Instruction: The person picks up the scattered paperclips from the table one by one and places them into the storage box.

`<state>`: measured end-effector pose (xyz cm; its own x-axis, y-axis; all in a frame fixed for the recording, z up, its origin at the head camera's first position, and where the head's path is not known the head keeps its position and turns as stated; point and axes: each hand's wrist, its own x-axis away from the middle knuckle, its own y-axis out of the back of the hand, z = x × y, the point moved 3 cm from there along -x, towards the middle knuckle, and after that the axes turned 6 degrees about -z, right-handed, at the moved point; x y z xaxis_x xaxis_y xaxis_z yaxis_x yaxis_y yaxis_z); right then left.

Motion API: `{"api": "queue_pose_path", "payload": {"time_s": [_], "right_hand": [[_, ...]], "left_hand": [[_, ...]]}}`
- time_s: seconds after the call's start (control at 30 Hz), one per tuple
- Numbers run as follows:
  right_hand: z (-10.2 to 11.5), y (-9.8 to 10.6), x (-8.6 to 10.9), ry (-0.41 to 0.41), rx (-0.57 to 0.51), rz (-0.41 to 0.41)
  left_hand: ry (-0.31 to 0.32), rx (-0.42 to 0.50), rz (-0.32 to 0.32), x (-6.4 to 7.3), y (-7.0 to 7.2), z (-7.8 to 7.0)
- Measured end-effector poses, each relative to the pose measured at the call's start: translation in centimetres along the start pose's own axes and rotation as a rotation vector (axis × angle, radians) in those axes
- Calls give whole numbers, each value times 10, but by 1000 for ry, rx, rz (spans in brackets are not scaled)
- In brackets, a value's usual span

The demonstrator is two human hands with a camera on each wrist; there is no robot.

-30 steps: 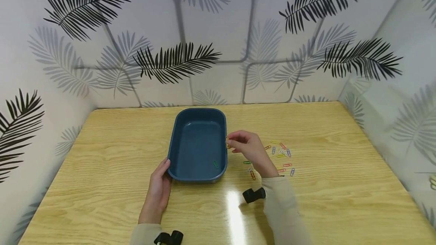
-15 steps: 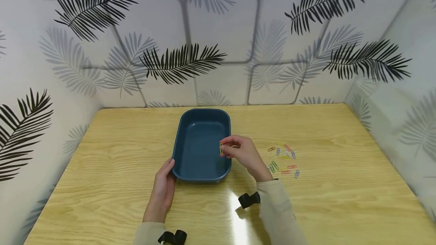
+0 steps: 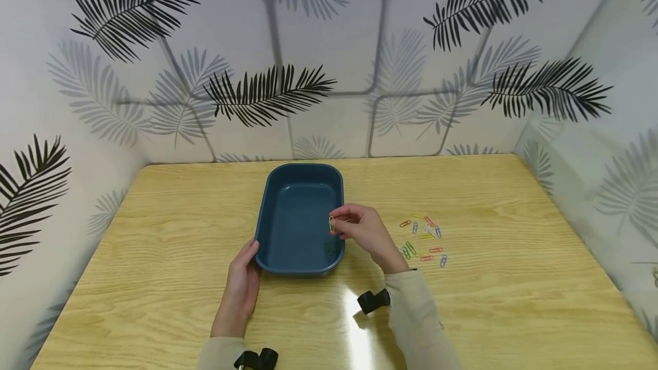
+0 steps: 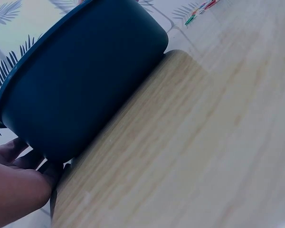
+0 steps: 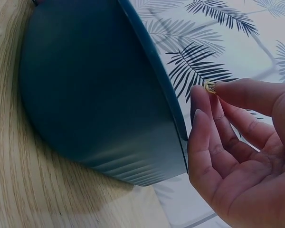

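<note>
A dark blue plastic basin point(image 3: 300, 216) stands on the wooden table. My left hand point(image 3: 243, 287) holds its near left corner, the thumb up at the rim and the fingers against the outer wall low down, as the left wrist view shows. Over the basin's right side is my right hand point(image 3: 367, 236), pinching a yellow paper clip point(image 3: 331, 224) upright between thumb and fingertips. The right wrist view shows that paper clip point(image 5: 210, 87) end-on, above the rim point(image 5: 156, 61). Beneath the right hand, a green paper clip inside the basin is dim in shadow.
Several loose paper clips point(image 3: 436, 250) in red, blue, green, yellow and white lie scattered to the right of the basin, partly behind the right wrist. A wall with a leaf pattern point(image 3: 329, 44) rises behind the table point(image 3: 180, 227).
My right hand has carried the yellow paper clip left from outside the right rim to over the basin, then hardly moved. The left hand keeps its hold on the corner.
</note>
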<state>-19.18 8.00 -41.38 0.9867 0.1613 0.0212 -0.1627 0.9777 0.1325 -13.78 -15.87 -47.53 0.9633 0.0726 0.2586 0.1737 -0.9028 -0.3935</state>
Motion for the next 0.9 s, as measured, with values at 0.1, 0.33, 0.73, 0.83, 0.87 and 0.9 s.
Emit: {"api": "queue_pose_path", "payload": {"time_s": [0.1, 0.33, 0.73, 0.83, 0.87, 0.9], "right_hand": [[0, 0, 0, 1, 6, 2], [-3, 0, -1, 2, 14, -5], [-1, -3, -1, 12, 51, 7], [-2, -2, 0, 19, 66, 19], [-2, -1, 1, 22, 71, 22], [-3, 0, 1, 23, 74, 26]], "left_hand": [[0, 2, -5, 0, 0, 0], [2, -2, -5, 0, 0, 0], [-1, 17, -3, 0, 0, -2], [0, 15, -3, 0, 0, -1], [0, 14, -3, 0, 0, -1], [0, 13, -3, 0, 0, -1]]}}
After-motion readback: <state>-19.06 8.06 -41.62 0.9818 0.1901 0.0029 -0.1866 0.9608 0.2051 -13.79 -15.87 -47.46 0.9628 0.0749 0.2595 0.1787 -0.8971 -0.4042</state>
